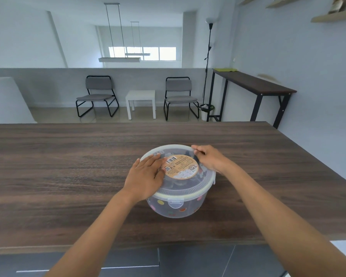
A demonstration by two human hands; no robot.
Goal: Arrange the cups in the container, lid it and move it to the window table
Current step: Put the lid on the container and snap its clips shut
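Round tub of clear plastic, the container [176, 204], standing on the dark wood-grain tabletop [68, 156] near the middle, somewhat closer to the near edge than the far one. Translucent walls dotted with coloured spots; a small clip tab at the front rim. Capped with a frosted, ribbed lid [180, 186] carrying a round tan paper label [181, 166] with a barcode. Dark shapes inside — cups perhaps, too blurred through the plastic to tell.

Left hand [146, 174] laid flat on the lid's left side, fingers spread and pressing down, fingertips reaching the label's edge. Right hand [210, 158] curled over the far right rim, fingers bent and gripping the lid's edge, thumb tucked against it.

Nothing else on the tabletop around the tub. Beyond the far edge: two grey padded chairs [97, 94] on black metal frames, a small white square side table [141, 102] between them, a black floor lamp [208, 56] beside a narrow dark console table [254, 82] along the right wall — well apart from the container. Pale window [142, 53] far back behind hanging lights
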